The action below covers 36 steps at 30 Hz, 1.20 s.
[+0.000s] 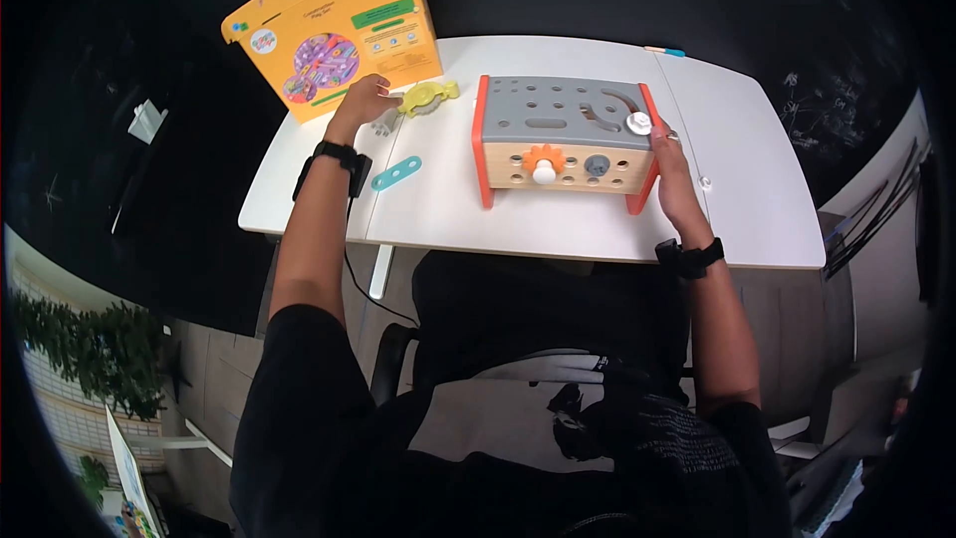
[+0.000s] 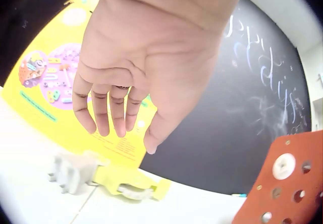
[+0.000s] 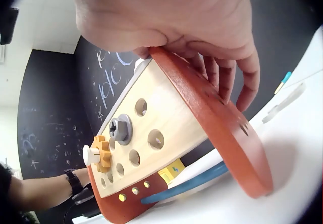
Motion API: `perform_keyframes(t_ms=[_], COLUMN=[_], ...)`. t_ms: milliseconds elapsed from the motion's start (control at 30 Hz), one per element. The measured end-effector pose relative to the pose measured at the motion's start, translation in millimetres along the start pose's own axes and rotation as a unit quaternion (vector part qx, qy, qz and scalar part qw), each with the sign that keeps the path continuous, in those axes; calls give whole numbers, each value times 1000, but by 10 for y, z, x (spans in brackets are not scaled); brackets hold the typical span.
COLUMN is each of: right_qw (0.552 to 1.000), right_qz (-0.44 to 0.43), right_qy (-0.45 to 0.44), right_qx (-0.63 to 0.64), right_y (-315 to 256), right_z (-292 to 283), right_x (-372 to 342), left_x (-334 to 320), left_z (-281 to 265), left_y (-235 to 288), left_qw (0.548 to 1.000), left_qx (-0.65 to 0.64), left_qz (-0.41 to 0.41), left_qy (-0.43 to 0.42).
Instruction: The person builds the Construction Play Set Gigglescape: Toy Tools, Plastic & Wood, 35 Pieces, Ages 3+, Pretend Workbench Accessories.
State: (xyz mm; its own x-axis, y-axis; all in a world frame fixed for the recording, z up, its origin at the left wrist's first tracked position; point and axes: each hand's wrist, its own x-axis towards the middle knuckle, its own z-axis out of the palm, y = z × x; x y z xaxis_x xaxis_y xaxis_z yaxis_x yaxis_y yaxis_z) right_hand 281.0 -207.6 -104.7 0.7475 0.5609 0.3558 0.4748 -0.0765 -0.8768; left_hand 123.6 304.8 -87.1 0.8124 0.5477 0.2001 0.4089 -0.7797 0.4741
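A toy workbench (image 1: 528, 110) with a grey top, wooden front and red end panels (image 3: 217, 123) stands on the white table. My right hand (image 1: 674, 174) (image 3: 176, 22) grips its right end panel, fingers along the outer face. An orange gear (image 1: 543, 158) (image 3: 102, 154) with a white knob and a grey bolt (image 1: 597, 165) (image 3: 120, 129) are on the front. My left hand (image 1: 366, 100) (image 2: 146, 62) hangs with fingers loosely extended, holding nothing, near a yellow piece (image 1: 426, 97) (image 2: 118, 179) and a grey piece (image 1: 383, 124) (image 2: 74, 172).
A yellow box (image 1: 349, 25) (image 2: 50, 93) stands at the back left. A teal strip with holes (image 1: 396, 173) lies left of the workbench. A small white piece (image 1: 706, 183) lies to the right, and a teal-and-white stick (image 1: 665, 52) is at the back edge.
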Motion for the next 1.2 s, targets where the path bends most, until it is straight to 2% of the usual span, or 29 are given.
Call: perform_keyframes(t_ms=[33,67,100,167,233,300,333,400,500,567,633,733,767,800,833,900,933,1000,1033,1100,1200], right_qw=[1000,1000,1000,1000,999,998,998,998,999,998,999,996,996,996,997,996,995,995,995,996,995], right_qz=[2,-9,-10,-4,-18,-6,-8,-8,-29,-39,-34,-52,-51,-49,-46,-49,-51,-46,-40,-36,-49], right_qy=[5,1,-7,1,15,25,34,32,25,31,38,48,47,43,40,42,46,36,28,31,39], right_qx=[4,2,1,-5,-22,-58,-60,-53,-34,-24,-20,-50,-50,-53,-56,-64,-72,-79,-84,-79,-72], right_y=[3,-18,-23,-38,4,29,5,-54,21,109,33,72,65,49,40,95,114,117,117,103,58], right_z=[6,7,10,6,26,8,16,39,28,25,33,40,39,32,27,21,13,-13,-24,-22,5], right_x=[-4,-7,-14,-22,-5,12,-17,-40,-13,14,6,2,-7,-10,-10,10,17,26,25,15,7], left_x=[45,73,40,-18,-61,-86,-76,-65,-98,-154,-22,25,47,110,85,-25,-95,-234,-331,-500,-501], left_z=[47,134,122,83,142,200,217,261,294,250,238,143,123,102,53,-77,-117,-164,-171,-174,-166], left_y=[-135,-263,-262,-133,-84,3,32,95,168,219,134,247,334,412,575,1006,1182,1472,1612,1813,1874], left_qw=[999,997,997,985,987,975,975,956,951,961,964,991,991,995,965,941,940,915,914,942,954], left_qx=[45,77,74,145,144,208,204,280,283,261,250,104,103,-79,-260,-337,-338,-381,-382,-301,-242], left_qz=[-23,-13,-21,-58,-63,-83,-81,-84,-106,-92,-90,-29,-31,-17,-3,42,41,123,123,151,170], left_qy=[-10,20,21,-66,-39,-6,-7,-30,-67,-15,3,82,81,57,32,-15,-15,-55,-56,-19,-49])
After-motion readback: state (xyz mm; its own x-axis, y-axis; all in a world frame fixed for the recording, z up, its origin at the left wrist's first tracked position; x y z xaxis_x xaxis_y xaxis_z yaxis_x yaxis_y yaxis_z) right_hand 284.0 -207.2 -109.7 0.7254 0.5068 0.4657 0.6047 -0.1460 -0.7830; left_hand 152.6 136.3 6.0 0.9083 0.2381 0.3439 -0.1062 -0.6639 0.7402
